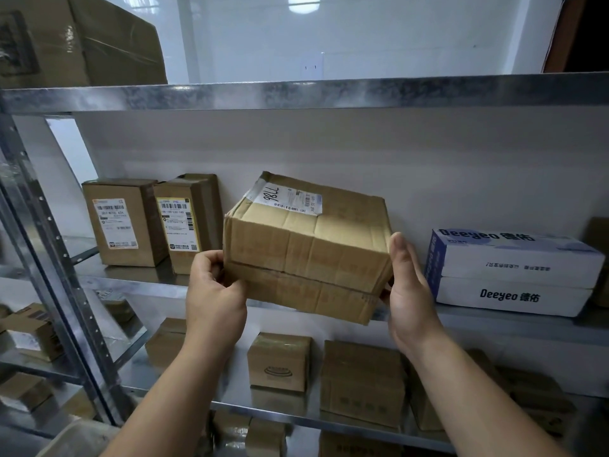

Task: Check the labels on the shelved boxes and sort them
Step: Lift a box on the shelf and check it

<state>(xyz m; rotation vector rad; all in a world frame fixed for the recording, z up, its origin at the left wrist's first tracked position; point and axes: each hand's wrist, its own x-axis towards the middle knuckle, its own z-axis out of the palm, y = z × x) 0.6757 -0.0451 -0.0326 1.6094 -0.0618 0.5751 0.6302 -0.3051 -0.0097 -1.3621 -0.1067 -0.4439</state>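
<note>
I hold a taped cardboard box [306, 249] tilted over the front edge of the middle shelf [138, 280]. A white shipping label [290, 199] with handwritten digits and barcodes lies on its top face. My left hand [214, 291] grips the box's lower left corner with curled fingers. My right hand [408, 291] lies flat against the right side, thumb up and fingers tucked under the bottom edge. Two upright labelled boxes stand to the left: one [123, 222] and its neighbour [188, 222].
Two stacked white Deeyeo cartons [514, 272] lie on the middle shelf at the right. Several small brown boxes [280, 361] fill the shelf below. A large wrapped box [79, 37] sits on the top shelf [296, 92]. A metal upright [49, 245] stands at the left.
</note>
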